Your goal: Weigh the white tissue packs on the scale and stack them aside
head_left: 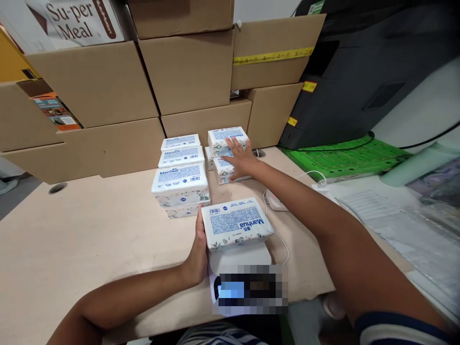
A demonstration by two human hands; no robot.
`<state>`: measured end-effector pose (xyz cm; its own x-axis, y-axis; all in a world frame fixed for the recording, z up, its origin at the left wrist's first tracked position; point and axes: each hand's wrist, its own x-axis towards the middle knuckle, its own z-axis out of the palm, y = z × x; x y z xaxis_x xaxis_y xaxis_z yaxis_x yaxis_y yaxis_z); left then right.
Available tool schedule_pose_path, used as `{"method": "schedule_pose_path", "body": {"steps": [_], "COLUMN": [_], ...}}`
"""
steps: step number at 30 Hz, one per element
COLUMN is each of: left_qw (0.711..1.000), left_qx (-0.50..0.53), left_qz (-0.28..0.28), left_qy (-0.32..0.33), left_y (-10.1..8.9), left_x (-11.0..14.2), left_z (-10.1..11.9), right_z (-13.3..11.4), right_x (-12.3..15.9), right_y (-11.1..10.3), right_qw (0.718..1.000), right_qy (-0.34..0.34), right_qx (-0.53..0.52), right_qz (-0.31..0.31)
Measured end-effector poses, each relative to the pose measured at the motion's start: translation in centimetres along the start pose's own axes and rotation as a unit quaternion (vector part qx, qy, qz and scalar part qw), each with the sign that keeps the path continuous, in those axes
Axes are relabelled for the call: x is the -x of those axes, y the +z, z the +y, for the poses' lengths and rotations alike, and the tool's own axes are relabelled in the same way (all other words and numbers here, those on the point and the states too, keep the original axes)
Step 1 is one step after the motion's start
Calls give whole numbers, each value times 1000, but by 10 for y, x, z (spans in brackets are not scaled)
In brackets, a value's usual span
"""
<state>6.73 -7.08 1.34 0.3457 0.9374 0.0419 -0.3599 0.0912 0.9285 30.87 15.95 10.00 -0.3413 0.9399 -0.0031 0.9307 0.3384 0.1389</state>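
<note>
A white "Manhua" tissue pack (pixel 236 223) lies on a small white scale (pixel 240 257) near the front edge of the desk. My left hand (pixel 198 254) grips the pack's left side, fingers closed around it. My right hand (pixel 240 160) reaches far forward, fingers spread flat on a stack of tissue packs (pixel 227 139) at the back. A second stack of the same packs (pixel 180 184) stands just left of it, between my two hands.
Stacked cardboard boxes (pixel 108 96) wall off the back of the beige desk (pixel 72 239). A black machine (pixel 359 72) and a green mat (pixel 341 158) sit at the right, with papers (pixel 395 215) and a white cable (pixel 283 244) nearby.
</note>
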Motion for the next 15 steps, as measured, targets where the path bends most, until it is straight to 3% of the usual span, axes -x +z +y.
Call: {"method": "schedule_pose_path", "body": {"steps": [9, 13, 15], "left_qw": [1000, 999, 999], "left_qx": [22, 32, 32], "left_qz": [-10, -9, -8], "left_qy": [5, -6, -4], "left_y": [-3, -5, -5], "left_x": [-2, -2, -3], "left_z": [-8, -9, -10], "right_z": [15, 4, -8], "right_x": [2, 4, 2], "right_y": [0, -13, -22], "right_qw": [1000, 1000, 999], "right_qy": [11, 23, -4], "right_qx": [15, 0, -11], "right_qz": [-13, -15, 31]}}
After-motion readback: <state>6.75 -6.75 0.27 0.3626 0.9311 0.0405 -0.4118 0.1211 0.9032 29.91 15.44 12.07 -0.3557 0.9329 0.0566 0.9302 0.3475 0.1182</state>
